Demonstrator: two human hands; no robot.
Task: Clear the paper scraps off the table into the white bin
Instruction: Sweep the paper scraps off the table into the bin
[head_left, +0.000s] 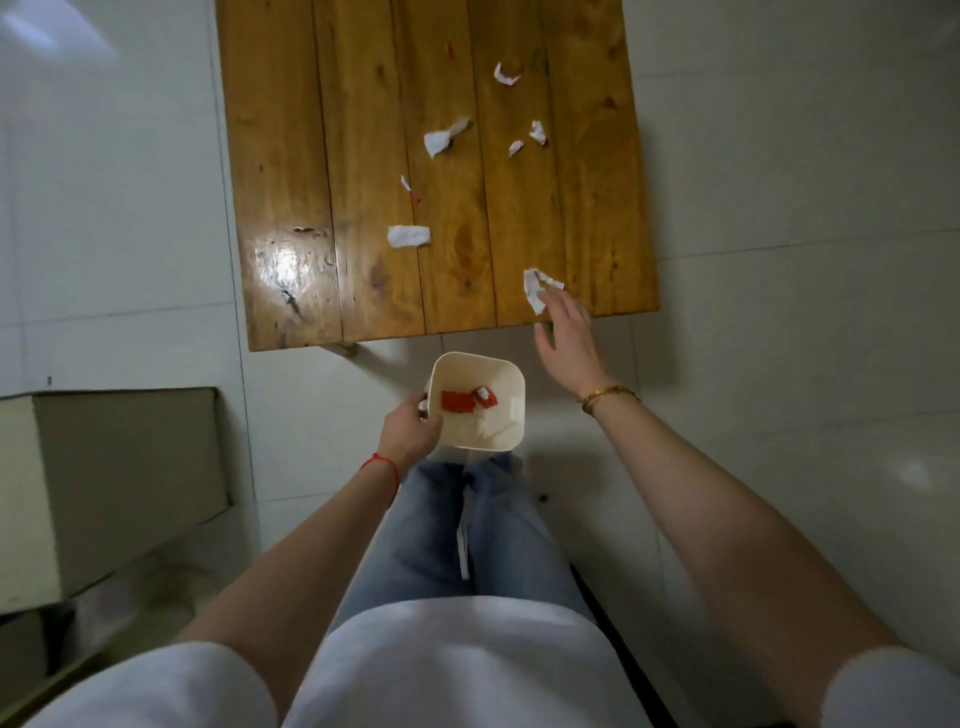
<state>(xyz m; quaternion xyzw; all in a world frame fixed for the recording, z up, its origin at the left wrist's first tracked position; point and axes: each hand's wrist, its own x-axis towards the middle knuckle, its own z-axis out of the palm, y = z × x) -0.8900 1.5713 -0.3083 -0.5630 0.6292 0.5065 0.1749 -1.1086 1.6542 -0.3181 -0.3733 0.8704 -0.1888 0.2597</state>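
Glossy plank desk (363, 218) is standing on pale tile, torn paper scraps (409, 236) lying scattered across it. Right hand (566, 332) is reaching at the near edge, fingers (545, 299) spread, touching a crumpled scrap (535, 286). Left hand (410, 431) is gripping the white bin (506, 441) rim just below the desk edge.

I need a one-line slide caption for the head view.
Left hand holds white bin; right hand reaches paper scrap.

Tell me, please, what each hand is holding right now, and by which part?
The left hand grips the white bin by its left rim. The right hand is open, reaching the nearest paper scrap, holding nothing.
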